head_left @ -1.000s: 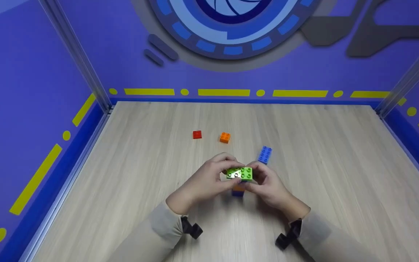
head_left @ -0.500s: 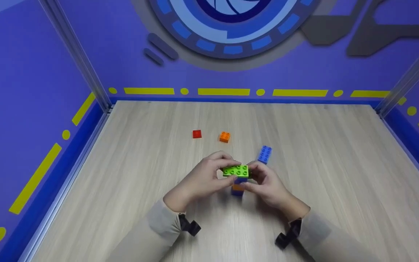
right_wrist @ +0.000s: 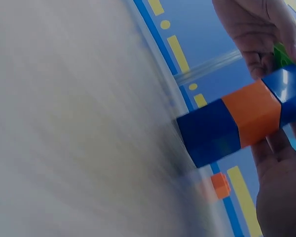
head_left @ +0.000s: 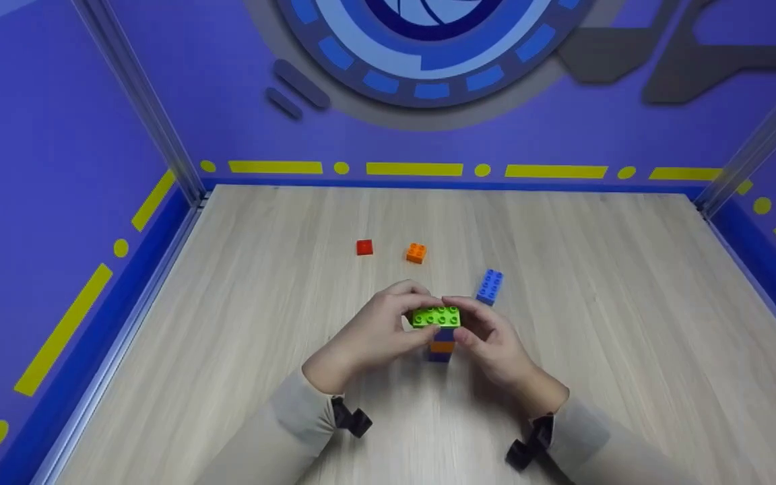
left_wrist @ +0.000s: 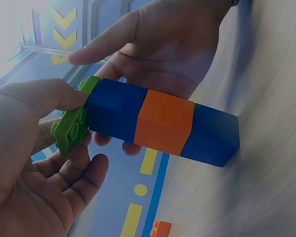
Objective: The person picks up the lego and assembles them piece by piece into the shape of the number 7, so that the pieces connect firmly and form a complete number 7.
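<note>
A tower of bricks stands upright on the table, with a lower blue brick (left_wrist: 210,134), an orange brick (left_wrist: 164,123) and an upper blue brick (left_wrist: 116,109). On its top lies a thin green brick (head_left: 436,316), its studs facing up and one end jutting out to the left past the tower. My left hand (head_left: 378,330) pinches this green brick between thumb and fingers. Around the tower's right side is my right hand (head_left: 501,347), its thumb held away from the bricks and its relaxed fingers behind them.
Beyond the hands lie a flat red brick (head_left: 364,247), a small orange brick (head_left: 416,253) and a long blue brick (head_left: 490,287) close past the right fingers. Printed blue panels (head_left: 428,145) wall the wooden table (head_left: 260,269) at the back and sides.
The green brick has shifted slightly left and settled level on the tower with my left hand. My right thumb has come off the tower, and the right fingers have loosened.
</note>
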`<state>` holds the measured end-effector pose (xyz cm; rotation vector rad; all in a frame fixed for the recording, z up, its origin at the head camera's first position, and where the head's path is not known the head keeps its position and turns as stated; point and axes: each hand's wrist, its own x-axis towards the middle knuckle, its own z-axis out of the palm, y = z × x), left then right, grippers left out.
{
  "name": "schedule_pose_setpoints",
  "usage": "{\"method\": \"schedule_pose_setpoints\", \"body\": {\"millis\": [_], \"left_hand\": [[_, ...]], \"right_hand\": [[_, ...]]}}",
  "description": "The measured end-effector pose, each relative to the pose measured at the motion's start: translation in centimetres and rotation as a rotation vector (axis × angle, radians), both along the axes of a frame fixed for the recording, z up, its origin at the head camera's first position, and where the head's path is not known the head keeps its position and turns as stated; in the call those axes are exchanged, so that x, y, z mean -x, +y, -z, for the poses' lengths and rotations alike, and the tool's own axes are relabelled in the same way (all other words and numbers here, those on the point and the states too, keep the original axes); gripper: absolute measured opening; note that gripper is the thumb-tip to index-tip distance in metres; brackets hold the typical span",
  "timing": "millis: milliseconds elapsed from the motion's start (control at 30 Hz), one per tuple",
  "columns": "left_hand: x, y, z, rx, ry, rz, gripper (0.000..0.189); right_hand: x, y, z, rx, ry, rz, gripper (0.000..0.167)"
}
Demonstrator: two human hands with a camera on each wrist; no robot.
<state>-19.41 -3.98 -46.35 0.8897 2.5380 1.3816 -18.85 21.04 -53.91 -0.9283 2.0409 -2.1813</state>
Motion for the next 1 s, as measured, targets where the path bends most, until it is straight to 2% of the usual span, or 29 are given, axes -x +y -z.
{"method": "schedule_pose_setpoints", "body": {"millis": [267, 500, 633, 800, 1000], "left_hand": [[0.1, 0.2, 0.2, -0.019, -0.004, 0.016, 0.029], [0.0, 0.5, 0.6, -0.056, -0.035, -0.016, 0.034], [0.2, 0.8, 1.1, -0.096, -0.027, -0.02, 0.025], [0.6, 1.0, 1.7, -0.172, -0.061, 0.017, 0.022], [1.1, 0.9, 2.5, -0.23, -0.125, 0.076, 0.023]], "right_hand": [[-0.5, -1.1, -0.1, 0.034, -0.011, 0.078, 0.036], [-0.7, -1.4, -0.3, 0.033, -0.012, 0.115, 0.032], [-0.7, -1.4, -0.4, 0.032, -0.006, 0.12, 0.031], [-0.4, -1.4, -0.3, 0.045, 0.021, 0.107, 0.03], [0.2, -1.8, 0.0, 0.08, 0.093, 0.072, 0.026]]}}
